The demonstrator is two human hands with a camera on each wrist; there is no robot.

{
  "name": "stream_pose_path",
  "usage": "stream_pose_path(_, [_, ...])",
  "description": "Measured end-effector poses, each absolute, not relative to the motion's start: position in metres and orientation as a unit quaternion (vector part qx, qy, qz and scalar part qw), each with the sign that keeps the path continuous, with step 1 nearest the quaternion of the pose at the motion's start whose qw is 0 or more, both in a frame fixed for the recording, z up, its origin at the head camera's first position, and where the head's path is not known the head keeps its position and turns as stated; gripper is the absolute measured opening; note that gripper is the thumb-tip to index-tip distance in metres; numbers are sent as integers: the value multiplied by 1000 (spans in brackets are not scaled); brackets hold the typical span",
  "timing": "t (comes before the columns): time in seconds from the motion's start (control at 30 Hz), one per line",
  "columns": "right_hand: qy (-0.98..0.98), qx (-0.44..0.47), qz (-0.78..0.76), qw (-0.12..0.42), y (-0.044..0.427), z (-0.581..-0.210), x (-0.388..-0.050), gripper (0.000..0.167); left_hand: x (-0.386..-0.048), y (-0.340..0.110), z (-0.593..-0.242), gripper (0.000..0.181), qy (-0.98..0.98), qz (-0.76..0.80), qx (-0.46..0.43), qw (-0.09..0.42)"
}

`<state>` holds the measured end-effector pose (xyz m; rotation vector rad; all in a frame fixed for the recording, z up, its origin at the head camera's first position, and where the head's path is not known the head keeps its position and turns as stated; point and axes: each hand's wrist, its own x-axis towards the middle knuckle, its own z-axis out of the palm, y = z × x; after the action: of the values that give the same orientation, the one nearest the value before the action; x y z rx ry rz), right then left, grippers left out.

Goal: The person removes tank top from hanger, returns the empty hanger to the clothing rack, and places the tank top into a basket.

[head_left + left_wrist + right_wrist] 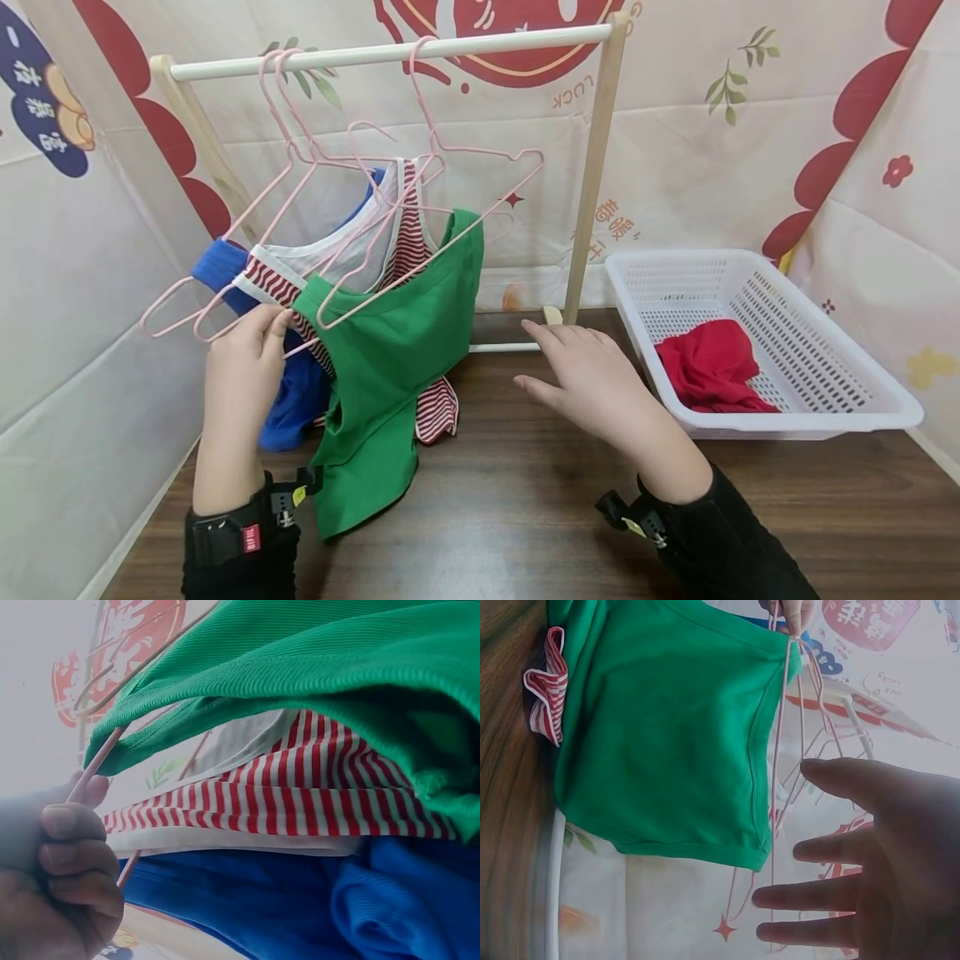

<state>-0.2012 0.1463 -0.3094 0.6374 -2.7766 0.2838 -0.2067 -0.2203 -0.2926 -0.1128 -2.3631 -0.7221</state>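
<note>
My left hand [247,358] grips a pink wire hanger [94,766] beside one strap of a green tank top [405,325]. The fingers are curled round the wire in the left wrist view. This hanger's hook appears off the rail, below it. My right hand [592,375] is in the air right of the green top, fingers straight and apart, holding nothing. Behind the green top hang a red-and-white striped top [262,799] and a blue garment [225,900], partly hidden. An unloaded pink hanger [531,152] hangs from the rail in front of the green top.
A wooden rack with a white rail [360,57] stands on the brown table [510,508]. At the right, a white perforated basket [825,350] holds a red garment [712,367]. Printed cloth [675,183] covers the back and sides.
</note>
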Motion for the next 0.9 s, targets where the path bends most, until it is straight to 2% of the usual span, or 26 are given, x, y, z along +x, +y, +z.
stream_pose_path(0.23, [-950,225,124,180,151,-310,-209,65,-217,-228,-298,43,-898,-374,-51,226])
stream_pose_path(0.5, [-934,197,174,242,156,-311,-218,53,-220,-226,-300,42,-896,-391,-83,195])
stream_pose_path(0.9, [-921,169,229,267,162,-319,-229,47,-230,-228,-306,43,-883,-445,-100,110])
